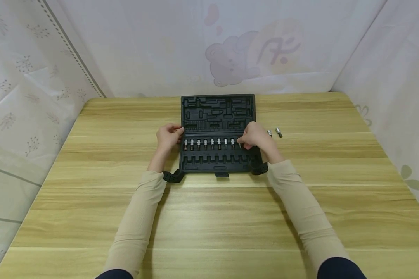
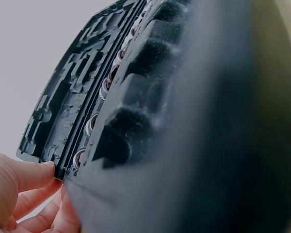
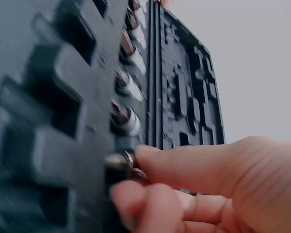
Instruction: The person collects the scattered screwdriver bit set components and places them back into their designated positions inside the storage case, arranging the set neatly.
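Right of frame centre | right hand (image 1: 255,135) pinches bit (image 3: 118,160) at its lower left, axis up-down | left hand (image 1: 168,137) grips case (image 1: 209,154)

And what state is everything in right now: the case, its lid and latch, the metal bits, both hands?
Case: open on the table
Lid: folded back
Latch: unfastened
Row of bits: seated in the case
Bit at the row's right end: pinched
Two loose bits: lying outside the case
Left hand: holding the case's edge
Right hand: pinching a bit
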### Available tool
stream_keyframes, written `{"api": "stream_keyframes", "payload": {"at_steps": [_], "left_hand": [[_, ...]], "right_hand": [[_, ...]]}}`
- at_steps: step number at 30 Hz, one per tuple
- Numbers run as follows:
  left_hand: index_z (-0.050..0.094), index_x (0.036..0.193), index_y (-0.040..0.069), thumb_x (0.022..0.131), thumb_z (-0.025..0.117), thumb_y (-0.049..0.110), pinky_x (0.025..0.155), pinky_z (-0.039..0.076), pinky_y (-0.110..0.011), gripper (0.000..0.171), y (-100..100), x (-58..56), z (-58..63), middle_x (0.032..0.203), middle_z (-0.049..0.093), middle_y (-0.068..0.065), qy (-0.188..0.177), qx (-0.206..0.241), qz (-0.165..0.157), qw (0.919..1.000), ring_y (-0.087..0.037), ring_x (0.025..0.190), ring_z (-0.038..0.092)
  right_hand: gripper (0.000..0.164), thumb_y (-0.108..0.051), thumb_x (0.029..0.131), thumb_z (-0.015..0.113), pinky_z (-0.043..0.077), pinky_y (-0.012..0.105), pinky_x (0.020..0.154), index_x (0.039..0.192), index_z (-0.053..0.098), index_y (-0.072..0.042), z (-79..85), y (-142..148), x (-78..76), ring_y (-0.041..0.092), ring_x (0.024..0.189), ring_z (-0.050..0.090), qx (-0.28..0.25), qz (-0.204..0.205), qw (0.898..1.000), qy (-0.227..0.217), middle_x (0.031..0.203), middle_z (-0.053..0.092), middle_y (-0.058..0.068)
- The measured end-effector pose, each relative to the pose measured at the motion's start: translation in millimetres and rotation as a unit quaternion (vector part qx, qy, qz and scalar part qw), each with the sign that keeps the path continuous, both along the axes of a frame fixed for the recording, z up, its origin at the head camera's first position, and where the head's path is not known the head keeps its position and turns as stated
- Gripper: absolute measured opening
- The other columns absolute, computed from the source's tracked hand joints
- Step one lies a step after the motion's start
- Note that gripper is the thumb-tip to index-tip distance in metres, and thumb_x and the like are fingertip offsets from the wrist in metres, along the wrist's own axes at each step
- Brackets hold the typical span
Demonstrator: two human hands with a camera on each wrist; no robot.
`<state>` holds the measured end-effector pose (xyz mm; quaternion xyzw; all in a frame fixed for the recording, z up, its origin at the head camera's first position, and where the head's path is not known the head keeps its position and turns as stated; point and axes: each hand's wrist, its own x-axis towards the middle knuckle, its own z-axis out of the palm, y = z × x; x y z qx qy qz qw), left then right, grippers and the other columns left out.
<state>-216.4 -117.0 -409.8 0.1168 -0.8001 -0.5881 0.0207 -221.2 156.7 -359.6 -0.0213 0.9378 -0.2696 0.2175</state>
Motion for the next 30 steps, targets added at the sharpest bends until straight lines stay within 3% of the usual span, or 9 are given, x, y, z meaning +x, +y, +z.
{"api": "stream_keyframes", "payload": {"at_steps": [3,6,9,12,15,18,21,30], "left_hand": [[0.066,0.103,-0.004,0.089,0.064,0.010,0.053,0.050,-0.020,0.020,-0.6,-0.8,0.6,0.089,0.066,-0.019,-0.001,0.000,0.000,1.0000,-0.009,0.056,0.056],[0.066,0.102,-0.004,0.089,0.064,0.010,0.054,0.050,-0.021,0.019,-0.9,-1.8,1.1,0.089,0.066,-0.019,-0.003,-0.002,0.000,1.0000,-0.009,0.056,0.056],[0.067,0.102,-0.004,0.089,0.064,0.010,0.054,0.050,-0.021,0.019,-0.6,-2.9,0.8,0.089,0.066,-0.018,-0.001,-0.002,0.000,1.0000,-0.009,0.056,0.056],[0.066,0.102,-0.004,0.089,0.064,0.010,0.053,0.050,-0.021,0.019,0.0,-2.5,0.3,0.089,0.066,-0.020,0.003,-0.003,-0.003,1.0000,-0.009,0.055,0.055],[0.066,0.102,-0.004,0.090,0.064,0.010,0.053,0.050,-0.020,0.019,0.1,-1.1,-1.1,0.090,0.066,-0.020,0.006,-0.008,-0.005,0.9999,-0.008,0.054,0.055],[0.067,0.101,-0.004,0.089,0.064,0.009,0.052,0.049,-0.020,0.018,0.4,0.5,-3.0,0.089,0.066,-0.020,0.004,-0.009,0.001,1.0000,-0.008,0.054,0.054],[0.067,0.102,-0.004,0.089,0.064,0.009,0.053,0.049,-0.020,0.019,1.1,1.2,-4.2,0.088,0.066,-0.020,0.001,-0.006,-0.002,1.0000,-0.008,0.054,0.055],[0.067,0.101,-0.003,0.089,0.065,0.010,0.053,0.050,-0.020,0.018,-1.5,-2.1,-5.3,0.087,0.067,-0.018,0.009,-0.011,-0.001,0.9999,-0.008,0.054,0.055]], "right_hand": [[0.044,-0.010,0.088,0.065,0.049,0.029,0.051,0.048,0.046,-0.010,2.1,2.7,-9.3,0.012,0.045,0.057,-0.034,-0.006,0.998,-0.058,0.048,0.056,0.003],[0.036,-0.012,0.087,0.067,0.038,0.021,0.041,0.055,0.052,-0.008,3.4,4.8,-21.9,0.009,0.041,0.054,-0.038,-0.025,0.992,-0.117,0.048,0.054,0.003],[0.025,-0.019,0.085,0.071,0.040,0.020,0.042,0.080,0.063,0.004,6.3,5.5,-32.3,0.008,0.042,0.054,0.000,-0.031,0.987,-0.158,0.050,0.055,0.002],[0.051,-0.025,0.083,0.073,0.042,0.021,0.045,0.113,0.054,0.012,8.5,4.1,-37.9,0.008,0.042,0.054,0.048,-0.032,0.983,-0.177,0.051,0.056,0.001],[0.065,-0.030,0.081,0.074,0.049,0.024,0.056,0.124,0.045,0.010,10.3,-2.4,-39.5,0.008,0.043,0.054,0.108,-0.018,0.980,-0.165,0.053,0.056,0.001],[0.067,-0.036,0.079,0.075,0.053,0.032,0.073,0.123,0.046,0.006,11.6,-10.4,-39.5,0.009,0.046,0.056,0.176,0.019,0.974,-0.141,0.056,0.057,0.001],[0.065,-0.040,0.077,0.076,0.052,0.037,0.080,0.116,0.050,0.005,11.2,-13.5,-39.7,0.011,0.049,0.057,0.218,0.044,0.966,-0.129,0.058,0.059,0.001],[0.039,-0.043,0.080,0.072,0.050,0.039,0.087,0.076,0.068,-0.004,10.0,-9.9,-37.5,0.013,0.053,0.060,0.219,0.072,0.967,-0.108,0.054,0.060,0.001]]}}
